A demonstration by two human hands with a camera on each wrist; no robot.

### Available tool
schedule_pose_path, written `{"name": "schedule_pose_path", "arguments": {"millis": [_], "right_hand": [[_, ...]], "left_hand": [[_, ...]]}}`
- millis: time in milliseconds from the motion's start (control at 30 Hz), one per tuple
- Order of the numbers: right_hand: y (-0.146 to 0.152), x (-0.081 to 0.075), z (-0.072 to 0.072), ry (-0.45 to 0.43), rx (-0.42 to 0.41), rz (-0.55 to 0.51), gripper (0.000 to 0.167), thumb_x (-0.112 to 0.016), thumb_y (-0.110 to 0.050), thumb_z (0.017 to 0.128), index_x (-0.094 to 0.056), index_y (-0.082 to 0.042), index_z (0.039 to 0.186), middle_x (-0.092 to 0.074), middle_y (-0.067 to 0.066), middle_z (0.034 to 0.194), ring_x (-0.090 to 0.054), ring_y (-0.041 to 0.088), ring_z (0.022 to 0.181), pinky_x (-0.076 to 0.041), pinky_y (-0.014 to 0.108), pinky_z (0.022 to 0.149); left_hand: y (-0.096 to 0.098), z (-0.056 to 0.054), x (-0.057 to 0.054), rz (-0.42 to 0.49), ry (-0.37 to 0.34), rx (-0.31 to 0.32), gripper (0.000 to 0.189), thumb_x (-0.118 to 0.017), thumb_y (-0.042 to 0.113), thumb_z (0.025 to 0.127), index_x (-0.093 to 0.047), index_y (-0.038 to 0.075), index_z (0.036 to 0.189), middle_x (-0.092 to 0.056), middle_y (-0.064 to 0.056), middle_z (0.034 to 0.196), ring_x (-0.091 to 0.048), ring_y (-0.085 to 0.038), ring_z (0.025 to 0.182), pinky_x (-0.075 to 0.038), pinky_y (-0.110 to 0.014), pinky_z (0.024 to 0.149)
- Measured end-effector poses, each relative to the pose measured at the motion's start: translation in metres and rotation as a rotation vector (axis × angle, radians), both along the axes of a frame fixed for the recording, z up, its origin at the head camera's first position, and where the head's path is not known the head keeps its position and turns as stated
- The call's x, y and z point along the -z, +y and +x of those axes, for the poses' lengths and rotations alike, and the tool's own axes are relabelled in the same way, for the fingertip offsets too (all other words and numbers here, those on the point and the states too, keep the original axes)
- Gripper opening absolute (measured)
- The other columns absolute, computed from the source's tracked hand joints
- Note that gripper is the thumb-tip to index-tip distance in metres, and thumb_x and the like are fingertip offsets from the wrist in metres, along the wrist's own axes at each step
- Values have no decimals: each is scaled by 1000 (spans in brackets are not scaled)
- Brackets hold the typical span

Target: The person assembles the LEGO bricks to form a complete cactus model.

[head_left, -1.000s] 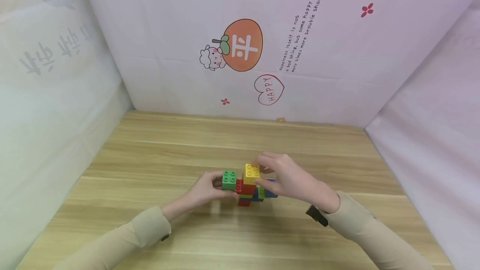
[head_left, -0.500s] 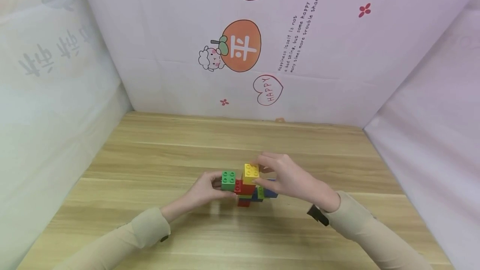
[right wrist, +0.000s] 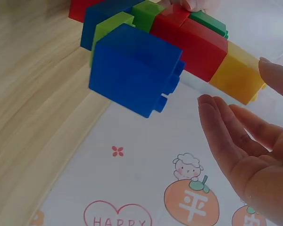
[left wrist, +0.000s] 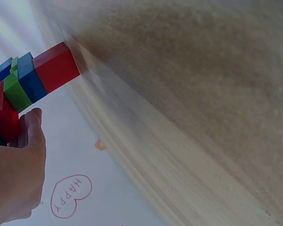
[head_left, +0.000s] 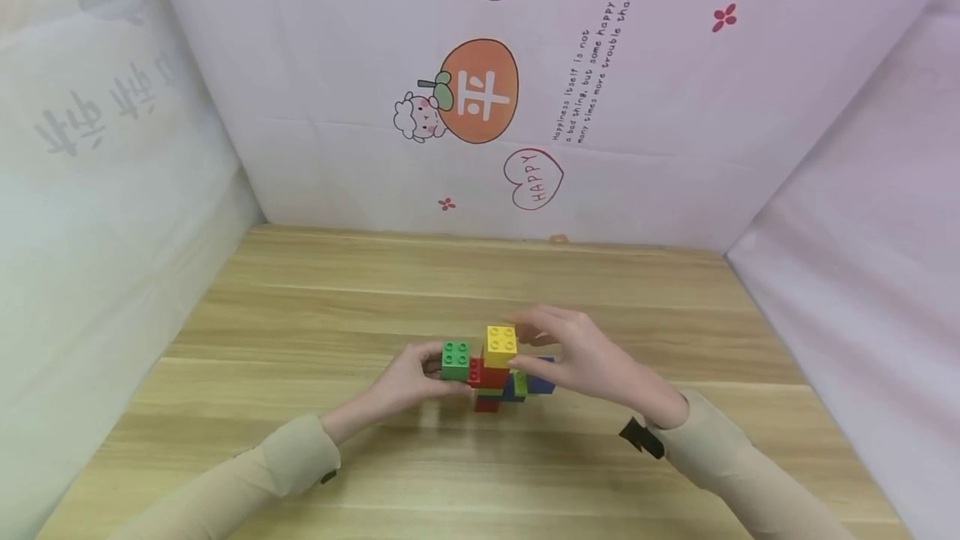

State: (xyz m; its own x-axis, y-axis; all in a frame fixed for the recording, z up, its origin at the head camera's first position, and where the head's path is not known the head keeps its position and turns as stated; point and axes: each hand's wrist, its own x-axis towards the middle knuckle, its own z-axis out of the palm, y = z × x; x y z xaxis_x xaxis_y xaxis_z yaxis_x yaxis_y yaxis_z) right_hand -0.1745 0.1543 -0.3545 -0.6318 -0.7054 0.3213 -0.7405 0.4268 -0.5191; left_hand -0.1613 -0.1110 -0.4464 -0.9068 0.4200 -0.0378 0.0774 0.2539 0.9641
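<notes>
A stack of building blocks stands on the wooden table, with a red block [left wrist: 56, 68] at its foot and a yellow block [head_left: 500, 344] on top. My left hand [head_left: 408, 377] grips the stack's left side, where a green block [head_left: 455, 361] sits on a red one. A large blue block [right wrist: 132, 70] juts out on the right over a lime green piece [head_left: 521, 383]. Beside the yellow block is my right hand [head_left: 588, 361]; in the right wrist view its thumb overlaps that block's edge while its fingers are spread away from it.
The wooden table [head_left: 337, 282] ends at a printed cloth wall [head_left: 337, 165] behind the stack. Pale cloth walls rise at the left [head_left: 150, 215] and right [head_left: 847, 215]. A dark strap [head_left: 642, 438] hangs by the right cuff.
My right hand has loosened from the yellow block and drawn slightly to the right. The left hand keeps its grip, and the stack stays in place.
</notes>
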Motion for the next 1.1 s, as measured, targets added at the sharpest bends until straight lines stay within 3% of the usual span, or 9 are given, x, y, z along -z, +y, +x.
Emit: {"name": "schedule_pose_path", "arguments": {"millis": [233, 567, 867, 1100], "right_hand": [[14, 11, 1, 16, 49, 41, 41, -79, -15, 84, -64, -4, 120, -73, 7, 106, -72, 18, 94, -62, 30, 81], [36, 34, 1, -64, 79, 90, 39, -75, -18, 88, -65, -1, 121, -72, 14, 116, -70, 24, 102, -62, 37, 84], [44, 44, 3, -129, 96, 73, 37, -76, -12, 86, -65, -6, 121, -71, 8, 109, -71, 21, 96, -63, 36, 82], [46, 48, 4, -92, 68, 62, 37, -75, -5, 85, -64, -2, 120, -71, 10, 110, -71, 23, 97, -63, 30, 80]], "left_hand": [[1, -1, -1, 7, -10, -17, 45, -83, 14, 79, -66, 4, 120, -72, -15, 119, -70, -25, 110, -57, -33, 96], [0, -1, 0, 13, -10, 0, 43, -82, 14, 80, -67, 6, 120, -72, -13, 119, -70, -23, 111, -57, -31, 97], [-1, 1, -1, 29, -25, -1, 45, -82, 14, 81, -66, 9, 122, -72, -11, 121, -69, -24, 113, -57, -32, 98], [-6, 3, 0, 51, 8, -7, 46, -81, 12, 80, -64, 4, 122, -70, -16, 120, -69, -26, 108, -57, -29, 96]]}}
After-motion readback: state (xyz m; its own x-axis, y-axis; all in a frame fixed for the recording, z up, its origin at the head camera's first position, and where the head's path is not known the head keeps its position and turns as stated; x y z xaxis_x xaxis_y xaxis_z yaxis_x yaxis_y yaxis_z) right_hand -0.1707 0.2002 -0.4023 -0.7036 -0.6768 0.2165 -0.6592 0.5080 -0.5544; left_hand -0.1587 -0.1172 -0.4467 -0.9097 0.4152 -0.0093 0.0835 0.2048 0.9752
